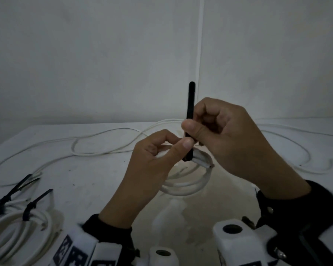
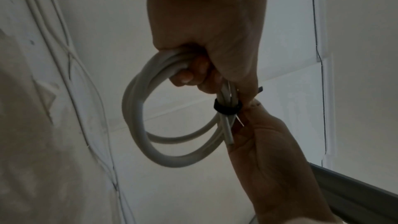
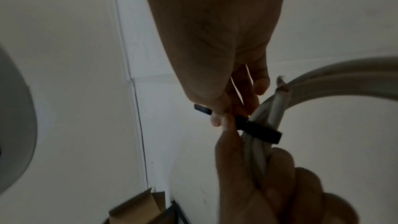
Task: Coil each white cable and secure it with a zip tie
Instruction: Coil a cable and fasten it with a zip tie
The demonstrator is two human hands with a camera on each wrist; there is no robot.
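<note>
I hold a small coil of white cable (image 1: 186,187) above the table, in front of me. My left hand (image 1: 179,140) grips the coil's bundled strands, fingers curled round them (image 2: 215,81). A black zip tie (image 1: 190,104) loops the bundle just beside that grip, its band (image 2: 227,107) close around the strands and its tail standing straight up. My right hand (image 1: 195,129) pinches the tail between thumb and fingers near the band (image 3: 217,113). Two cut cable ends (image 3: 282,88) stick out past the band (image 3: 258,133).
Two tied coils (image 1: 17,223) with black zip ties lie at the table's front left. Loose white cables trail across the far left (image 1: 104,143) and the right (image 1: 296,150) of the white table (image 1: 85,179). A cardboard box (image 3: 133,210) sits below.
</note>
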